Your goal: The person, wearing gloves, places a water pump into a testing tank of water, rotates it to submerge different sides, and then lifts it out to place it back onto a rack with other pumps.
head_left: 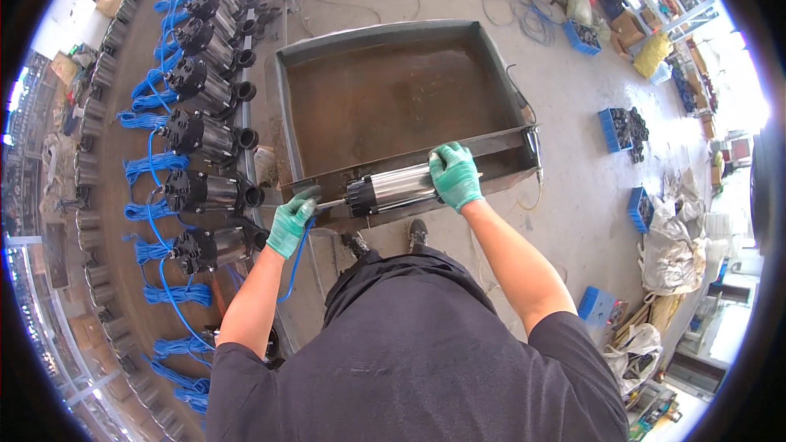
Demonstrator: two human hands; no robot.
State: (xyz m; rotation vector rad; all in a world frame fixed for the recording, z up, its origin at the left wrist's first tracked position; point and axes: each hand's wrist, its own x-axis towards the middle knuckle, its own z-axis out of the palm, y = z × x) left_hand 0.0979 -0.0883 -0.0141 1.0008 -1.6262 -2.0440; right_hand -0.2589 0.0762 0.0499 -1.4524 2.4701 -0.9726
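A silver cylindrical pump with a black end (391, 190) lies across the near end of a metal tank (288, 115). My right hand (456, 176), in a green glove, grips the pump's right end from above. Close to its black end, my left hand (292, 221), also green-gloved and slightly blurred, is closed around a thin metal rod (331, 204) that points at the pump. Below that hand hangs a blue line (295, 268), cable or hose; the glove hides how it meets the rod.
Brownish liquid (401, 98) lies in the tank. At left stands a row of similar pumps (201, 135) with coiled blue cables (155, 166). Blue crates (612, 129) and sacks (671, 254) sit on the floor at right. Loose hoses (532, 20) lie beyond the tank.
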